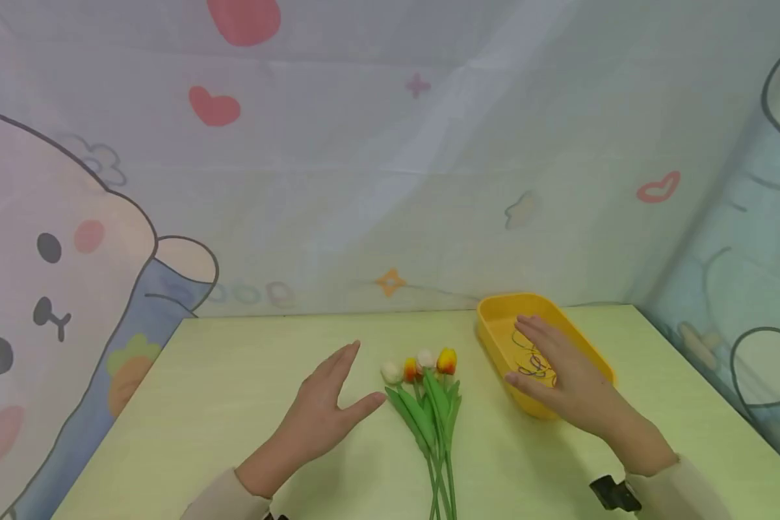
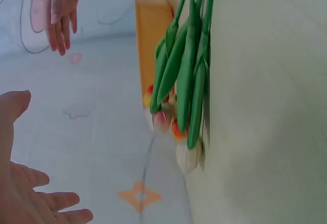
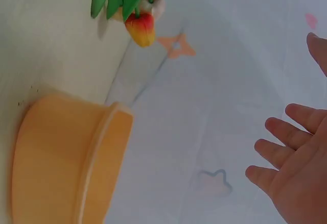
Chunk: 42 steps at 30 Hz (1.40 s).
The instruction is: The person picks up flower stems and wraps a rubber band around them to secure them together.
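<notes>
Several tulips with green leaves [image 1: 437,412] lie together on the table, their white and orange-yellow heads pointing to the back. My left hand [image 1: 321,415] hovers to the left of them, fingers straight and thumb spread, holding nothing. On the other side my right hand [image 1: 575,386] is held above the near part of a yellow basket [image 1: 494,339], fingers extended, also without anything in it. Thin dark loops lie inside the basket. In the left wrist view the leaves [image 2: 186,76] and a white head [image 2: 188,156] show close up; the right wrist view shows an orange-yellow head [image 3: 141,29].
The pale table [image 1: 247,383] ends at the back against a hanging cloth [image 1: 364,180] printed with hearts and a cartoon animal. Another printed cloth [image 1: 754,253] hangs along the right side. A dark band [image 1: 614,494] is at my right wrist.
</notes>
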### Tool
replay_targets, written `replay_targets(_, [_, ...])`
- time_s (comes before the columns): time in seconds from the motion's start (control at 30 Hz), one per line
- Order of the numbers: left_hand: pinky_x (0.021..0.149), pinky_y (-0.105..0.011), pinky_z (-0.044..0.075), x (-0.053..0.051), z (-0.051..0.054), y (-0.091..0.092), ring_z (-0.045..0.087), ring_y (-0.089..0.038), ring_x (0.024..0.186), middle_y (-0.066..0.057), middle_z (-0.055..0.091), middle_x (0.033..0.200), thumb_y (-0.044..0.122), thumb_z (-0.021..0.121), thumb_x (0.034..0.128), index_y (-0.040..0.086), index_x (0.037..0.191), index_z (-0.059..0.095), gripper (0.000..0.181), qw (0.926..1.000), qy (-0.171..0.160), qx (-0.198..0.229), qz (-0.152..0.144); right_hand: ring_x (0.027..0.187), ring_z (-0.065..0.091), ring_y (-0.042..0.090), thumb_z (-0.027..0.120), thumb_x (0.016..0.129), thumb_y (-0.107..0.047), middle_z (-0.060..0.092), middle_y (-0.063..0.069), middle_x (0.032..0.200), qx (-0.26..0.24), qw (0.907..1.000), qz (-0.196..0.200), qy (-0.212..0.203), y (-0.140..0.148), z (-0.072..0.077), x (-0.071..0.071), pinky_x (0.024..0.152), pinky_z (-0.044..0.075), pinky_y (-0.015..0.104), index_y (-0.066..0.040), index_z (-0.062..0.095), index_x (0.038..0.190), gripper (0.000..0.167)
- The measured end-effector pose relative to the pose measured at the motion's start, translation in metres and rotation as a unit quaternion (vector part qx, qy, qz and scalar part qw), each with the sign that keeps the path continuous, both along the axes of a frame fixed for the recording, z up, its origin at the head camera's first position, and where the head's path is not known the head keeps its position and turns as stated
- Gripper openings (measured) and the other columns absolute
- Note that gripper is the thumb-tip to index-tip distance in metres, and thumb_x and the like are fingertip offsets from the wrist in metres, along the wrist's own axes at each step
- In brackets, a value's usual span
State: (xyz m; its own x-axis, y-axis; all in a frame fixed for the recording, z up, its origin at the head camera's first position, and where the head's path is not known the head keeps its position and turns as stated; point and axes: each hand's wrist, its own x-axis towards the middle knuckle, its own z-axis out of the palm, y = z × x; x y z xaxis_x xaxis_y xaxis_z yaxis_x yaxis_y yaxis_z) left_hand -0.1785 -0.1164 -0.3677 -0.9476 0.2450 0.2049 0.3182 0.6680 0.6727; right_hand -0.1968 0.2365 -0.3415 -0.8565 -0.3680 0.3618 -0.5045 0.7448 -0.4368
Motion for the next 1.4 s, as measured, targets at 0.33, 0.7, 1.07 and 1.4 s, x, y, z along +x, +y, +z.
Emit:
replay_targets(0.33, [0.109, -0.063, 0.025, 0.008, -0.022, 0.028, 0.023, -0.036, 0.143, -0.012, 0.027, 0.156, 0.054, 0.062, 0.0887, 0.017, 0.154, 0.022, 0.085, 0.9951, -0.062, 0.074, -0.019, 0.136, 0.034, 0.04, 0.065, 0.093, -0.038, 0.036, 0.014, 0.151, -0.066, 0.9966, -0.002, -0.049, -0.014, -0.023, 0.015, 0.103, 0.034, 0.064, -0.01, 0.033, 0.15, 0.071])
replay_targets(0.7, [0.109, -0.059, 0.028, 0.014, -0.044, 0.044, 0.028, -0.038, 0.14, -0.017, 0.027, 0.155, 0.05, 0.068, 0.0862, 0.004, 0.153, 0.018, 0.095, 0.9896, -0.078, 0.118, -0.023, 0.137, 0.033, 0.042, 0.068, 0.089, -0.041, 0.04, 0.015, 0.149, -0.081, 0.9941, -0.013, -0.07, -0.027, -0.052, 0.017, 0.106, 0.029, 0.064, -0.008, 0.04, 0.146, 0.072])
replay_targets(1.07, [0.099, -0.064, 0.037, 0.017, -0.056, 0.054, 0.039, -0.04, 0.13, -0.021, 0.031, 0.151, 0.048, 0.071, 0.0847, 0.01, 0.154, 0.018, 0.095, 0.9825, -0.11, 0.143, -0.045, 0.131, 0.044, 0.039, 0.071, 0.085, -0.043, 0.044, 0.014, 0.146, -0.097, 0.991, 0.015, -0.091, -0.04, -0.07, 0.019, 0.1, 0.041, 0.059, -0.009, 0.042, 0.144, 0.074])
replay_targets(1.4, [0.091, -0.066, 0.041, 0.021, -0.065, 0.059, 0.043, -0.042, 0.125, -0.025, 0.033, 0.147, 0.043, 0.073, 0.084, 0.003, 0.153, 0.015, 0.099, 0.9701, -0.172, 0.163, -0.052, 0.126, 0.047, 0.042, 0.076, 0.083, -0.037, 0.046, 0.018, 0.142, -0.128, 0.9775, 0.032, -0.165, -0.048, -0.083, 0.019, 0.101, 0.042, 0.055, -0.009, 0.042, 0.143, 0.075])
